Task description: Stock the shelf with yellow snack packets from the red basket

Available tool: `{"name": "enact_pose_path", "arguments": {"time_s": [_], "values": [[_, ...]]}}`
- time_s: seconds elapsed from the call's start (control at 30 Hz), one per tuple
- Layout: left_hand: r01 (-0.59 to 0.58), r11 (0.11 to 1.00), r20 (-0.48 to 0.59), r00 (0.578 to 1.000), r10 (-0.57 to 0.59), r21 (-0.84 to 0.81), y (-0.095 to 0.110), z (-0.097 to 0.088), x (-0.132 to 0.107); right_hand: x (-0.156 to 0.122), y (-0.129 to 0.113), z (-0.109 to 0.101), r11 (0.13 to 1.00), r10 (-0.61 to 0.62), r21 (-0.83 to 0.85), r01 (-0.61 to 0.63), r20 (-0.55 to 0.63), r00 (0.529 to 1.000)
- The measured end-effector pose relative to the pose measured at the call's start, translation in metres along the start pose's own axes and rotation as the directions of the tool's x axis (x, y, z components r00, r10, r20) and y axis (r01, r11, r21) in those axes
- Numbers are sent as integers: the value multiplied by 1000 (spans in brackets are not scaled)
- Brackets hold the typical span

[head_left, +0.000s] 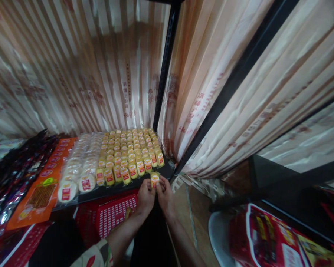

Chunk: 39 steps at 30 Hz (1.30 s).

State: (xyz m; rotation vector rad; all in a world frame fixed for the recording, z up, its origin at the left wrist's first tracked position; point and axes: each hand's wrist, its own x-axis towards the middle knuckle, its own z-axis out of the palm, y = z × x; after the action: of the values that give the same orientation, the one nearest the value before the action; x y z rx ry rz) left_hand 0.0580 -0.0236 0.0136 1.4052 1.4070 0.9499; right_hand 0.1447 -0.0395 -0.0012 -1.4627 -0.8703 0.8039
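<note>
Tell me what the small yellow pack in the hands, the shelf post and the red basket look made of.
Pack: glossy clear plastic film, judging by its sheen, over something yellow, with a red label. Post: probably black painted metal; it is thin, straight and dull. Basket: likely moulded red plastic, with a regular grid of holes.

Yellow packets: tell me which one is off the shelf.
The single packet pinched between left hand and right hand before the shelf edge; the others lie in rows on it.
</note>
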Motion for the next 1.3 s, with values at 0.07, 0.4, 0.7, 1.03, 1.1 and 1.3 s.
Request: {"name": "enact_pose_path", "arguments": {"time_s": [0.07,0.4,0.7,1.03,1.1,1.3], "values": [[1,999,-11,1000,0,49,2,5,4,5,3,-5,978,-93,-188,85,-38,995],[19,980,-95,995,0,196,18,19,24,26,10,-3,914,-216,-368,172,-81,973],[11,970,-136,990,23,244,15,29,36,44,32,4,923,-257,-299,241,-14,966],[37,950,-112,994,-2,311,18,26,38,50,30,11,899,-279,-368,236,-69,958],[40,949,-109,994,-5,313,17,25,39,49,25,13,906,-257,-367,211,-81,963],[55,945,-110,994,-21,321,15,23,41,53,15,16,905,-249,-379,193,-103,963]]}}
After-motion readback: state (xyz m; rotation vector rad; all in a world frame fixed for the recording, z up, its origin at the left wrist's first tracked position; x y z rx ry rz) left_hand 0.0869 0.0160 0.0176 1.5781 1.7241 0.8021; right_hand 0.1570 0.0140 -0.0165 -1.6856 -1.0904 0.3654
